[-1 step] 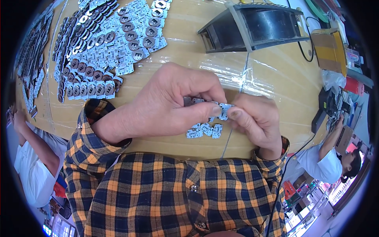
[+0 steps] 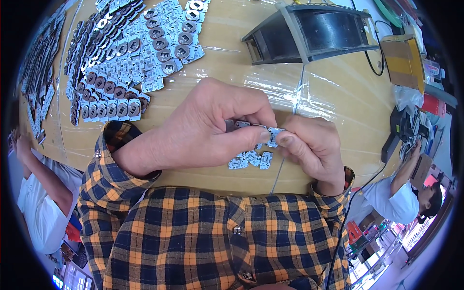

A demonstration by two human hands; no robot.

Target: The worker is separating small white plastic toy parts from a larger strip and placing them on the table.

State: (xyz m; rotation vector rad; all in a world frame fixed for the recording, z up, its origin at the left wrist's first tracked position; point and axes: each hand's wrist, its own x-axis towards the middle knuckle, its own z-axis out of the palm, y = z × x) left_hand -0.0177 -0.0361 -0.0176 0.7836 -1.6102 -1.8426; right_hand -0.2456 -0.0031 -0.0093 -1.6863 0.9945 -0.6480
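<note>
A strip of small white circuit boards (image 2: 274, 136) is pinched between both hands above the table. My left hand (image 2: 208, 128) closes thumb and forefinger on its left part, hiding much of it. At the strip's right end, my right hand (image 2: 311, 145) grips with thumb and bent forefinger. Just below the fingers, several separate small circuit boards (image 2: 251, 158) lie in a loose cluster on the table.
Many circuit board panels with round coin-cell holders (image 2: 111, 110) cover the table's (image 2: 203, 181) far left. A black curved-panel stand (image 2: 309, 34) is at the far right, near a cardboard box (image 2: 403, 63). People sit at left (image 2: 43, 203) and right (image 2: 394, 198).
My right hand has shifted very slightly left with the strip's end. Everything else looks the same.
</note>
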